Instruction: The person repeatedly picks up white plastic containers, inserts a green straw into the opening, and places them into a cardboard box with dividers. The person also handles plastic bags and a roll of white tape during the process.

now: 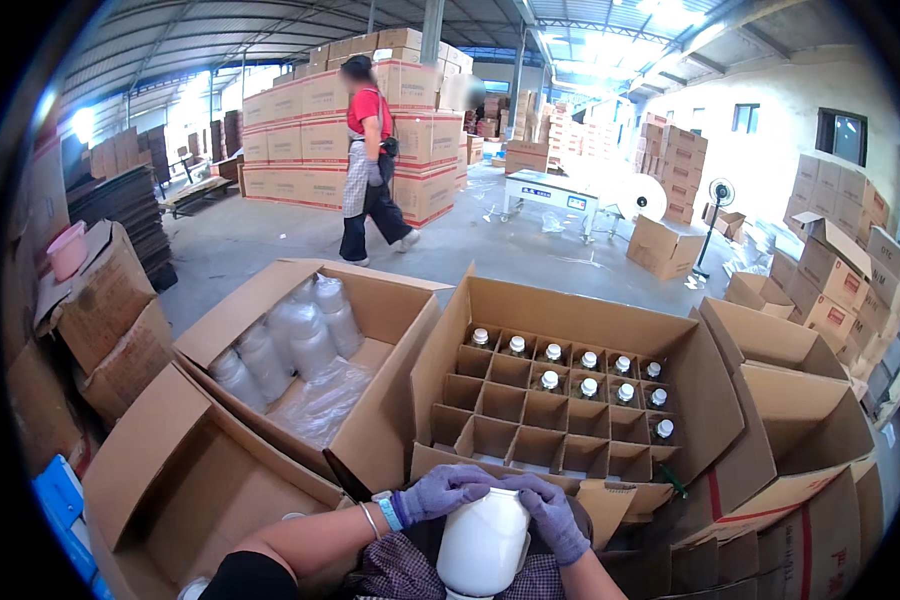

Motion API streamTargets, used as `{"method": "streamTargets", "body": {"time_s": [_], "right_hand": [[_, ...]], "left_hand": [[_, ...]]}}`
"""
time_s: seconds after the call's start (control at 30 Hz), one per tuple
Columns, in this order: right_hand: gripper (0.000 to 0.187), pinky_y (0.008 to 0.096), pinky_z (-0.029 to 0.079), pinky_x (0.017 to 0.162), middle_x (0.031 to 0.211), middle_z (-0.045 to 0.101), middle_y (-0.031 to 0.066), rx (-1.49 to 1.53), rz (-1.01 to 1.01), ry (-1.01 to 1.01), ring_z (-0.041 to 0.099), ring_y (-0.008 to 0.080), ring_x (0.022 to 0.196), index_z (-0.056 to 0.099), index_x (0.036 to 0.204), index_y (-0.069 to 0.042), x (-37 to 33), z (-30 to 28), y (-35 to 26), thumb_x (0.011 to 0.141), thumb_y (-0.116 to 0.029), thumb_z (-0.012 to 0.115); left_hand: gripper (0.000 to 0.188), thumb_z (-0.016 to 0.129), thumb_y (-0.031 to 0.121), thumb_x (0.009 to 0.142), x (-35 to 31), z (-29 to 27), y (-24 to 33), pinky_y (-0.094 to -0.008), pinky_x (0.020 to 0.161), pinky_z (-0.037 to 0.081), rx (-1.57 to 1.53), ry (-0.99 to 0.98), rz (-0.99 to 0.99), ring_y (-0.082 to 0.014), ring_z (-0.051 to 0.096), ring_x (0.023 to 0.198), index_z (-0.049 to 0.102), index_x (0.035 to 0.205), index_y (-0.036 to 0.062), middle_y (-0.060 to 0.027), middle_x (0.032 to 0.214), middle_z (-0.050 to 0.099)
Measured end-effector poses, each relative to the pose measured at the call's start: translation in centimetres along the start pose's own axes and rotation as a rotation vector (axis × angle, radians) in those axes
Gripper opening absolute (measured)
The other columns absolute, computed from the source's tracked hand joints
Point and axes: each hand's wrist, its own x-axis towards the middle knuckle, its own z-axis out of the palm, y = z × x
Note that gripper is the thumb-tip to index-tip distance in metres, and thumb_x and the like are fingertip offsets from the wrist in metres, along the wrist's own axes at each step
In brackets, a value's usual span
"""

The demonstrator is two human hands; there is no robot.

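Observation:
A smooth white jug-like container (485,545) stands near my lap, with what looks like a handle on its right side. My left hand (445,492), in a purple-grey glove, curls over its upper left edge. On the upper right edge, my right hand (552,515) in a matching glove is closed around it. Just beyond both hands is an open carton (570,300) with cardboard dividers (490,435). Several clear bottles with white caps (589,387) stand upright in its far and right compartments. The container's lower end is partly cut off by the picture's edge.
To the left, an open carton (370,405) holds plastic-wrapped stacks (310,330); another open carton (160,480) sits nearer. More open cartons (800,430) crowd the right. Farther off, a person in a red shirt (367,115) walks before stacked boxes. A floor fan (720,192) stands back right.

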Motion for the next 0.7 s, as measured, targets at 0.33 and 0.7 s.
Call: {"method": "streamTargets", "body": {"time_s": [0.33,0.7], "right_hand": [[0.053,0.0421,0.037,0.114,0.121,0.069,0.0190,0.182,0.054,-0.001,0.057,0.0342,0.126,0.069,0.110,0.003,-1.3,2.7,1.1,0.104,-0.036,0.033],[0.039,0.0389,0.043,0.109,0.123,0.068,0.0173,-0.339,-0.456,-0.025,0.062,0.0320,0.120,0.069,0.121,-0.002,-5.4,3.7,-8.9,0.098,-0.028,0.053]], "left_hand": [[0.036,0.067,0.041,0.092,-3.8,5.2,6.0,-0.0428,0.083,0.052,0.666,0.167,0.110,-0.0322,0.069,0.094,0.072,0.114,0.0119,-0.0148,0.102,0.072],[0.049,0.057,0.034,0.094,-2.0,1.7,-7.1,-0.0556,0.110,0.036,0.885,0.133,-0.190,-0.0371,0.052,0.129,0.055,0.139,0.0154,-0.0155,0.143,0.052]]}}
